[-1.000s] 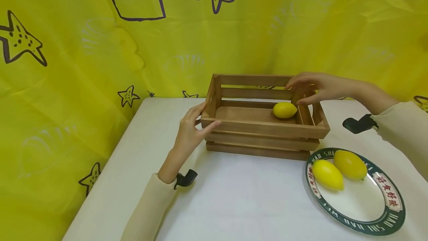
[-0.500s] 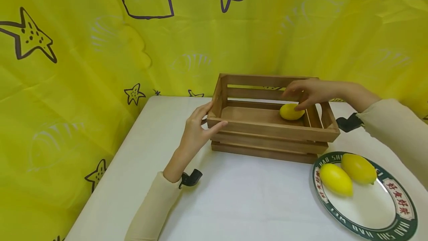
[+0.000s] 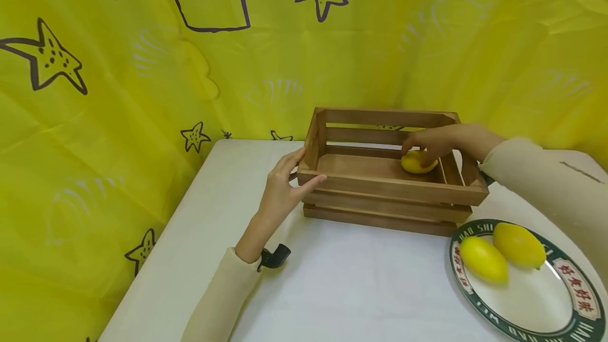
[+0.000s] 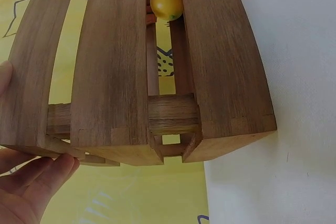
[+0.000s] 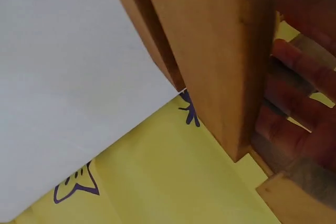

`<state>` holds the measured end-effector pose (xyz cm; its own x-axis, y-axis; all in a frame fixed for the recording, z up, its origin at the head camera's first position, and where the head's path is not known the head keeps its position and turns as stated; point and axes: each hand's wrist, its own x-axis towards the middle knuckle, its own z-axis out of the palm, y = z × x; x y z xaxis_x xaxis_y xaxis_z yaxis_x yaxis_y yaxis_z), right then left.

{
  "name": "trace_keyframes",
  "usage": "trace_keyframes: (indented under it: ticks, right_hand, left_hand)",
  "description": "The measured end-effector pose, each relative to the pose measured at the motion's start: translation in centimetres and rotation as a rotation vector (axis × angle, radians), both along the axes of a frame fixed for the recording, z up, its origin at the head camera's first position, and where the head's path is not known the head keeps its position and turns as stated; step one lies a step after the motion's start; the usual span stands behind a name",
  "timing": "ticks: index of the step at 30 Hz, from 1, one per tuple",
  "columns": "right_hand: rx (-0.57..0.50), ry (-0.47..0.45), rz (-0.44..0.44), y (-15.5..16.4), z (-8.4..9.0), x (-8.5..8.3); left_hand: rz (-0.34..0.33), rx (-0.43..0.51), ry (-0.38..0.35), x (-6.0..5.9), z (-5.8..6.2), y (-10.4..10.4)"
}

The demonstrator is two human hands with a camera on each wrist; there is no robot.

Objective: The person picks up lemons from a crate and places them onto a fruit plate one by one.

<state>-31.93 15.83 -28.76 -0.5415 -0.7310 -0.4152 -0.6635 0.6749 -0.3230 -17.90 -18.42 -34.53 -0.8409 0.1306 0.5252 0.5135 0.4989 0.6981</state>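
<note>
Yellow starry cloth behind, white table (image 3: 361, 284) below. Right hand (image 3: 434, 144) reaches into the crate (image 3: 394, 186), fingers curled over the lemon (image 3: 417, 162) at its right end, long axis left-right. Left hand (image 3: 282, 189) braces the crate's left corner, fingers spread.

The right hand (image 3: 434, 144) covers the top of the lemon (image 3: 417, 163) inside the wooden crate (image 3: 389, 183), so how the fingers meet the fruit cannot be told. At 4 o'clock in the head view, the plate (image 3: 522, 300) runs off the frame's edges. The left wrist view shows only the fingertips (image 4: 37, 182) at 8 o'clock.
</note>
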Motion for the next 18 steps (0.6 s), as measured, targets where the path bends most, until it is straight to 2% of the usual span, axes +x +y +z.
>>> trace_keyframes:
  ticks: [2,6,10,18]
  right_hand:
    - [0.035,0.017,0.002,-0.1,-0.3,0.0]
    - [0.072,0.084,0.063,-0.1,-0.7,0.0]
    - [0.08,0.125,0.101,-0.2,-1.0,0.1]
    - [0.09,0.031,0.051,-0.1,-1.5,0.1]
  left_hand:
    - [0.003,0.0,-0.003,0.0,0.0,0.0]
    - [0.014,0.004,-0.003,0.0,0.0,0.0]
    - [0.012,0.005,-0.007,0.0,-0.1,0.0]
    - [0.022,-0.005,-0.016,0.1,-0.2,0.1]
